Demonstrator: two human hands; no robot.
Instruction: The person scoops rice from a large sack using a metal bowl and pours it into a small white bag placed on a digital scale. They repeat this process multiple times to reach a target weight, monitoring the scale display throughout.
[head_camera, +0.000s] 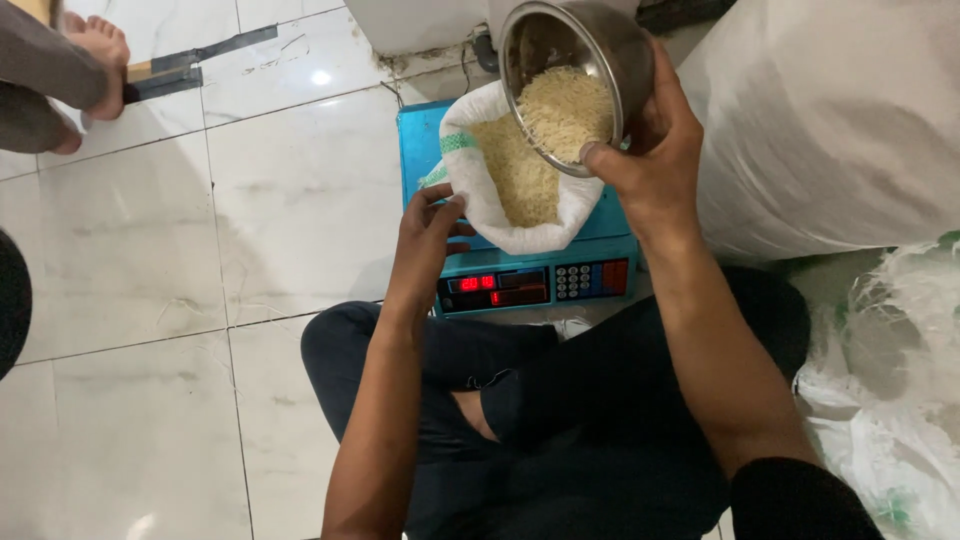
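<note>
Floor: white marble tiles, person seated | scale (425, 130): blue, on floor, carries white sack (480, 200) | left hand (428, 235): fingers pinch sack rim open | right hand (655, 150): grips tilted steel bowl (590, 45) of rice (565, 110) above sack mouth | step: pouring; next calls for slow tilt, watching display (500, 288).

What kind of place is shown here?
Probably a grain shop or storeroom: a small bag of rice sits on a blue scale on a tiled floor, beside a large white sack.
</note>
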